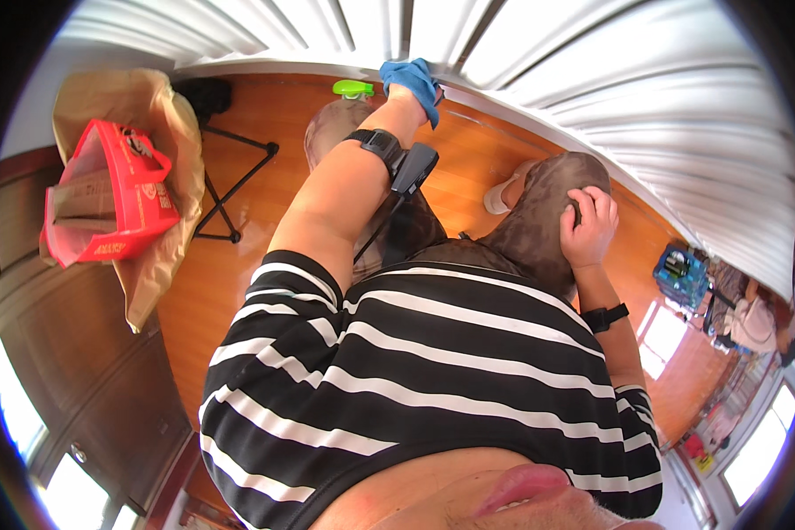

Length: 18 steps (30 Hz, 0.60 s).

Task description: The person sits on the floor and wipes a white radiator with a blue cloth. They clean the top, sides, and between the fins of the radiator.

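Observation:
My left hand (413, 86) is mostly covered by a blue cloth (407, 76), which it presses to the foot of a white ribbed panel (397, 30). The cloth wraps over the fingers, and one end hangs along the wrist. Just left of it, beyond my left knee (334, 126), is a lime-green plastic object (353, 87) with its lower part hidden. My right hand (589, 225) rests on my right knee (570, 173), fingers loosely spread and holding nothing. A strapped black device (414, 169) sits on my left forearm.
A red bag (122, 205) with cardboard inside rests on brown paper (185, 146), above a black folding frame (228, 182). Dark wooden doors (99, 351) line the left side. On the wooden floor (252, 112) at far right stand a blue crate (681, 273) and assorted items.

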Each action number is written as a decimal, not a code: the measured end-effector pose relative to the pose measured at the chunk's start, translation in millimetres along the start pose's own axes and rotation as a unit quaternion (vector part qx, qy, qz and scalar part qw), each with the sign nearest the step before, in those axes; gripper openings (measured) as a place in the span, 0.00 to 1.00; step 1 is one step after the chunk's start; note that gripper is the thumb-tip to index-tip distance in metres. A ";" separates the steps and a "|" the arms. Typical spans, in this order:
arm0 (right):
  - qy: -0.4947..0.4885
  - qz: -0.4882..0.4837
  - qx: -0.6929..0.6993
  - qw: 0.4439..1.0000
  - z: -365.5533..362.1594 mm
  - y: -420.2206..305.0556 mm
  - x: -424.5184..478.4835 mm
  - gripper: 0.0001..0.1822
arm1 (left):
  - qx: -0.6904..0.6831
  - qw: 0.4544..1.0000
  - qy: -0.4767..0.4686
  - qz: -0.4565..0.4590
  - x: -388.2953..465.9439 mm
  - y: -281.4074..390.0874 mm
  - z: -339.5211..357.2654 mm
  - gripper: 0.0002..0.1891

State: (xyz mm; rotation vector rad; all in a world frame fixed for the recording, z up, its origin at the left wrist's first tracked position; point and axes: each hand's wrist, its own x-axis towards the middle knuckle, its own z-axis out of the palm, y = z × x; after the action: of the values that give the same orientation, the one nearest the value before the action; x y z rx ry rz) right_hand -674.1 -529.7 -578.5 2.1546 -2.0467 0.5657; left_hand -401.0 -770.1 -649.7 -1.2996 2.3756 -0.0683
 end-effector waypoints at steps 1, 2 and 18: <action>0.001 0.004 0.000 1.000 -2.3 -0.2 -1.0 0.13 | 0.010 1.000 -0.006 0.025 -2.7 2.4 -8.3 0.14; 0.002 0.010 -0.001 1.000 -4.3 -1.3 -2.8 0.13 | 0.011 0.998 -0.006 0.066 -7.1 3.7 -18.4 0.10; -0.026 -0.004 0.022 0.999 -4.9 -17.9 -26.2 0.13 | -0.458 0.766 0.374 0.251 -59.8 42.1 -18.2 0.24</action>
State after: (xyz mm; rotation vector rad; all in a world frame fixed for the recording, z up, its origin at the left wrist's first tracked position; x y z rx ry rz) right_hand -657.9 -502.1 -579.9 2.2237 -2.0688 0.5644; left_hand -413.4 -700.7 -622.9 -0.9726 3.6127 1.0527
